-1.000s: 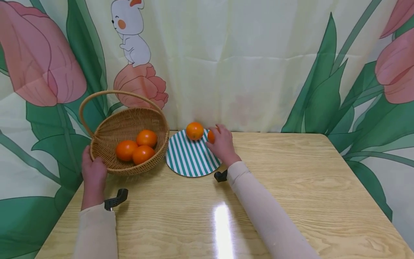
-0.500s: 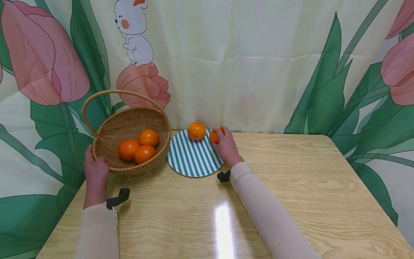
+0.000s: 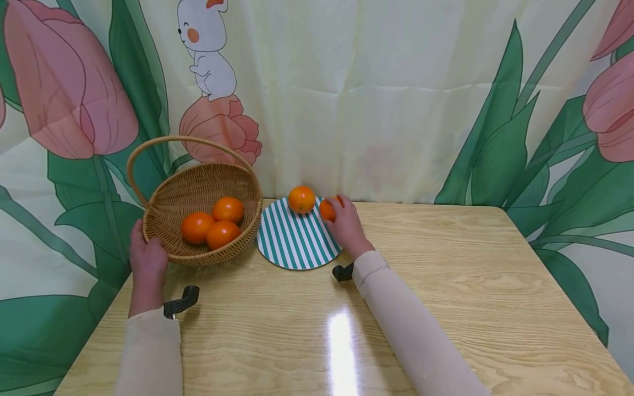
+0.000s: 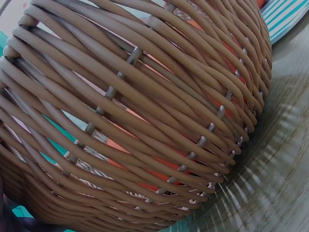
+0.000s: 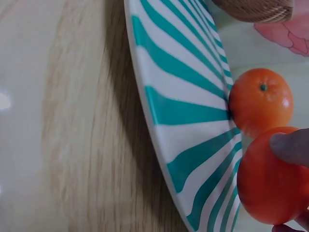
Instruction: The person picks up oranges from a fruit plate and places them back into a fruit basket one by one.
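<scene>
My left hand (image 3: 148,261) grips the near left rim of a wicker basket (image 3: 193,184) with a tall hoop handle. Several oranges (image 3: 223,235) lie together inside it; their colour shows through the weave (image 4: 130,87) in the left wrist view. On a round plate (image 3: 292,245) with green and white stripes, my right hand (image 3: 349,226) holds an orange (image 5: 265,181) at the back right edge, thumb on its side and fingers mostly hidden. Close beside it on the plate sits another orange (image 5: 263,99) with a green stem spot.
A pale wooden table (image 3: 257,330) carries the basket and plate, with a bright reflection near the front. Behind its back edge hangs a curtain (image 3: 396,110) printed with tulips and a rabbit. Black wrist mounts (image 3: 183,301) stick out near both sleeves.
My right hand has shifted slightly around the orange, so more of the orange shows now. The whole head view moved a little. The left hand and basket stay as they were.
</scene>
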Demonstrator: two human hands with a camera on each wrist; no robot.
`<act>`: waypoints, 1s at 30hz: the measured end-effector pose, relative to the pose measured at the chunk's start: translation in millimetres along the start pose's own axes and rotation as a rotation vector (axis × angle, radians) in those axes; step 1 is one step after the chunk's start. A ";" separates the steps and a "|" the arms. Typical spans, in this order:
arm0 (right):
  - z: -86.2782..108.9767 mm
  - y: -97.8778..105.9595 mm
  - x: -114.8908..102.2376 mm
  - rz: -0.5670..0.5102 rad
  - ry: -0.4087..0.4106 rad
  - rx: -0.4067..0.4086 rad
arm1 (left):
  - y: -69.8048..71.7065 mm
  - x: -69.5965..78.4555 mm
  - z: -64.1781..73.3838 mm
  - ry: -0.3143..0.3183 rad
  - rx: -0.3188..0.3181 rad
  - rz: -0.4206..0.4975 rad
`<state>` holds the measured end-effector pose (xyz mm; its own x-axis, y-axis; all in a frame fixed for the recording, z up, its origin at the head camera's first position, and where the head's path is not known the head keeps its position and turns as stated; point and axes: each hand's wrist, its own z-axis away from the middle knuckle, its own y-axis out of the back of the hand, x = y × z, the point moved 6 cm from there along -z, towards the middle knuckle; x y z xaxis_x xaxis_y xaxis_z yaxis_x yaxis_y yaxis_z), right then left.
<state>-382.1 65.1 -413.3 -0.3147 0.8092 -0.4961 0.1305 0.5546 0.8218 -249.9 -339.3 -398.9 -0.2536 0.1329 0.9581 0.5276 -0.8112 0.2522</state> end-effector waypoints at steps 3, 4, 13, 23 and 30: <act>2.6 3.1 -5.6 -0.008 0.019 0.003 | -0.2 0.9 0.7 -0.001 -0.003 -0.009; 3.5 3.9 -7.5 -0.009 0.026 0.004 | -0.4 1.1 0.9 0.000 -0.005 -0.008; 10.4 8.9 -21.1 -0.015 0.062 0.028 | 0.4 0.6 1.2 -0.008 -0.009 0.004; 16.4 16.8 -41.7 -0.031 0.136 0.067 | -0.5 0.3 2.5 -0.012 -0.028 0.008; 20.0 21.2 -58.2 -0.049 0.155 0.052 | -0.6 1.0 2.1 -0.022 -0.025 0.013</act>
<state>-342.2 33.7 -372.7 -0.4623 0.7436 -0.4831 0.1584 0.6053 0.7801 -248.8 -337.5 -397.8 -0.2293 0.1346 0.9640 0.5101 -0.8269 0.2368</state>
